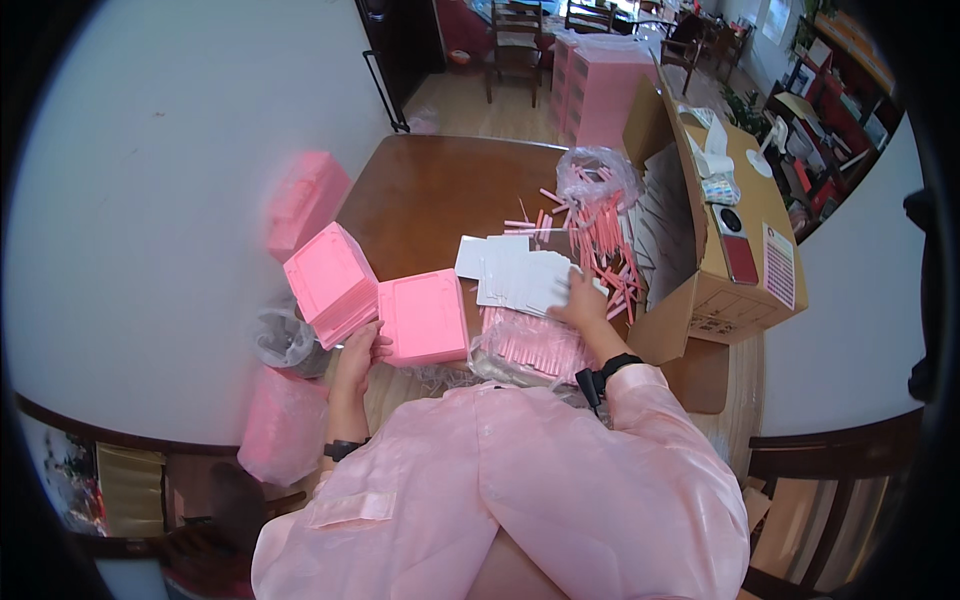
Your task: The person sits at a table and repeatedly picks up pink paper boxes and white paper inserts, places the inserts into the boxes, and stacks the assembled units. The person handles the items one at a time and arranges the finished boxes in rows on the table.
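Note:
My left hand (364, 349) is at the near corner of a tilted stack of pink plastic trays (331, 277), its visible fingers stretched out toward a second pink stack (423, 317). Whether its thumb presses on a tray is hard to see. My right hand (583, 301) lies with spread fingers over the right end of fanned white cards (525, 275). Below the cards sits a clear bag of pink sticks (535, 340). Beyond my right hand, loose pink and white sticks (597, 233) spill from an opened clear plastic bag (598, 173).
On the right stands an open cardboard box (745, 285) with a phone (735, 243) on top. More wrapped pink pieces (305, 203) lean by the left wall, above a grey plastic bag (287, 338). Pink drawer units (610, 90) and chairs (516, 50) stand beyond the brown table (430, 200).

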`<state>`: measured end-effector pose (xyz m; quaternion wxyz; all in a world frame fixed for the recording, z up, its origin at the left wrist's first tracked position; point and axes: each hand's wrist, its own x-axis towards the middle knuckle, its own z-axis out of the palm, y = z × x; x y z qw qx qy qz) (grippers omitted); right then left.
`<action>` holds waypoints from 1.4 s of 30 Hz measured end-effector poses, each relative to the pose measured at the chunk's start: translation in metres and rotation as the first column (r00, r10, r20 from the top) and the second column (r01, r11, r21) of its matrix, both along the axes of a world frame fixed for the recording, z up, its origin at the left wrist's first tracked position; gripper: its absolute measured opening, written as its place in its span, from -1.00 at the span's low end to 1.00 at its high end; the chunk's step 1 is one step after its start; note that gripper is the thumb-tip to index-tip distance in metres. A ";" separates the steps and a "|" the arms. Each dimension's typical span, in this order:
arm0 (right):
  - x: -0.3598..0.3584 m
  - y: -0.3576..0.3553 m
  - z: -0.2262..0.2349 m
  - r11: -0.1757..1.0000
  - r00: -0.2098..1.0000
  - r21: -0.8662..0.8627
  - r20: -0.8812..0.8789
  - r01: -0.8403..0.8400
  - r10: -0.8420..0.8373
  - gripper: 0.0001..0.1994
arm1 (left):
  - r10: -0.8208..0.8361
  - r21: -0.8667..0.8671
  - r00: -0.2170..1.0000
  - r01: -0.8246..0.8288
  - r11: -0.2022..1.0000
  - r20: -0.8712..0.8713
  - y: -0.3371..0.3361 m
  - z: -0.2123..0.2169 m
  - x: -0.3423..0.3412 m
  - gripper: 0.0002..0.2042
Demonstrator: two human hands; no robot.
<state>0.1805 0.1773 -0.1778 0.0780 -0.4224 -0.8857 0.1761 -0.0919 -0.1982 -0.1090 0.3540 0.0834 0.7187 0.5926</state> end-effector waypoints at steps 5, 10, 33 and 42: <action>-0.016 -0.010 0.000 0.985 0.946 0.009 0.282 -0.172 0.162 0.30 | 0.002 0.033 0.999 -0.001 0.999 -0.034 0.002 0.015 -0.002 -0.60; -0.010 -0.012 0.002 0.993 0.981 0.002 0.155 -0.118 0.116 0.27 | -0.065 0.038 0.996 0.068 0.997 -0.055 0.011 0.024 -0.002 -0.58; -0.080 -0.132 0.173 0.907 0.681 -0.307 -0.732 -0.289 -0.030 -0.77 | -0.706 0.831 0.699 0.456 0.318 -0.114 0.150 0.092 0.003 0.06; -0.094 -0.164 0.208 0.962 0.805 -0.087 -0.570 -0.259 0.165 -0.77 | -0.806 0.870 0.591 0.419 0.261 -0.043 0.123 0.098 -0.005 0.11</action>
